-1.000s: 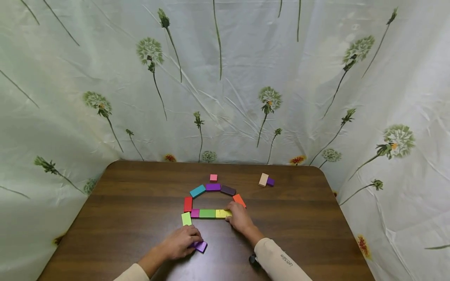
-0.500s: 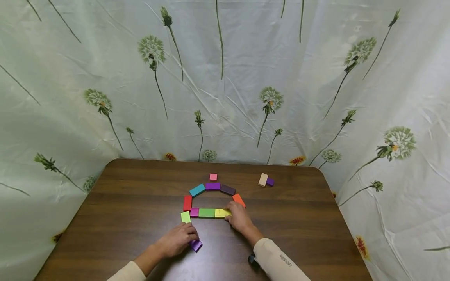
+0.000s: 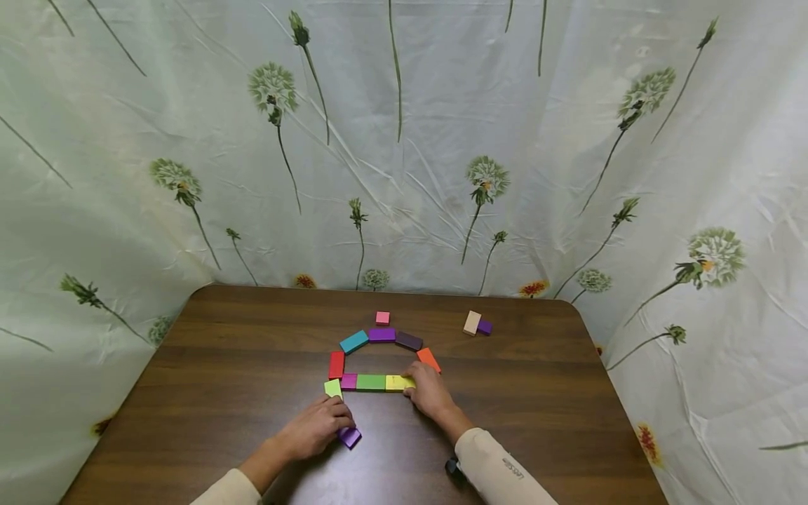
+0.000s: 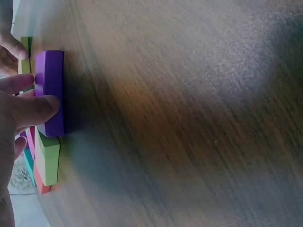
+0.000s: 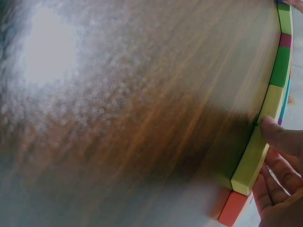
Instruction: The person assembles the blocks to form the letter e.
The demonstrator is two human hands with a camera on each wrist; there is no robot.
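My left hand (image 3: 318,425) pinches a purple block (image 4: 53,71), the thumb on its near side and fingers across it. That block lies at a slant close to the near end of a light green block (image 3: 332,388), partly hidden under the hand. With thumb and fingers, my right hand (image 3: 431,391) holds a yellow block (image 5: 250,165) at the right end of a straight row. Left of it in the row lie a green block (image 3: 371,382) and a short magenta block (image 3: 349,381). An orange block (image 3: 429,359) stands just beyond the right hand.
Red (image 3: 337,365), teal (image 3: 354,341), purple (image 3: 382,335) and dark (image 3: 409,341) blocks arch behind the row. A small pink block (image 3: 382,318) lies farther back. Beige (image 3: 472,322) and small purple (image 3: 485,327) blocks sit at the back right. A flowered curtain (image 3: 404,175) hangs behind the brown table (image 3: 536,421).
My left hand has slid the purple block a little to the left, closer to the light green block. The right hand has stayed on the yellow block.
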